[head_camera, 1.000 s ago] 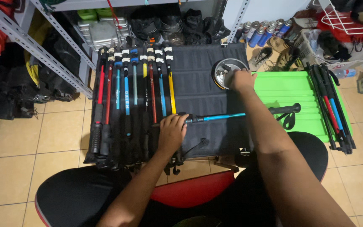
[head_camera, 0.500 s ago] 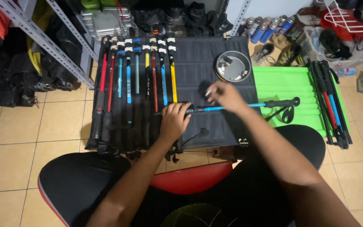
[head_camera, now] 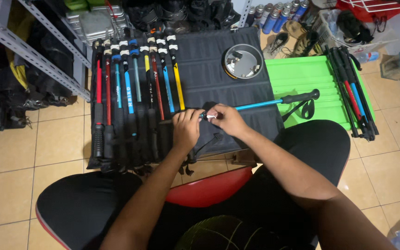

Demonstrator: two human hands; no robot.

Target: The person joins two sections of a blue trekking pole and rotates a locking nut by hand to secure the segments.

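Gripping the near end of a slim blue metal trekking pole with a black foam handle (head_camera: 260,104), our left hand (head_camera: 186,129) is closed around the shaft where it crosses the dark grey padded fabric mat (head_camera: 218,74), while our right hand (head_camera: 225,119) pinches a small white fitting (head_camera: 210,116) at the pole's tip between thumb and fingertips — the two hands sit just beside each other, almost touching. The pole runs from our hands out to the right and slightly away, its black handle and loose wrist strap lying over the bright green plastic board (head_camera: 311,76) beside the mat. To the left of our hands, a row of folded poles in red, blue, teal and yellow with black grips (head_camera: 130,92) lies side by side on the mat, their white-capped ends pointing away from us. Beyond our hands, near the mat's far right corner, stands a round shallow metal dish (head_camera: 243,60) with a few small parts in it. On the far edge of the green board rests a bundle of black, red and blue pole sections (head_camera: 353,95). Below our arms we see a red-edged black seat (head_camera: 204,190) on the beige tiled floor (head_camera: 47,139) — a grey metal shelf frame (head_camera: 28,53) stands to the left.
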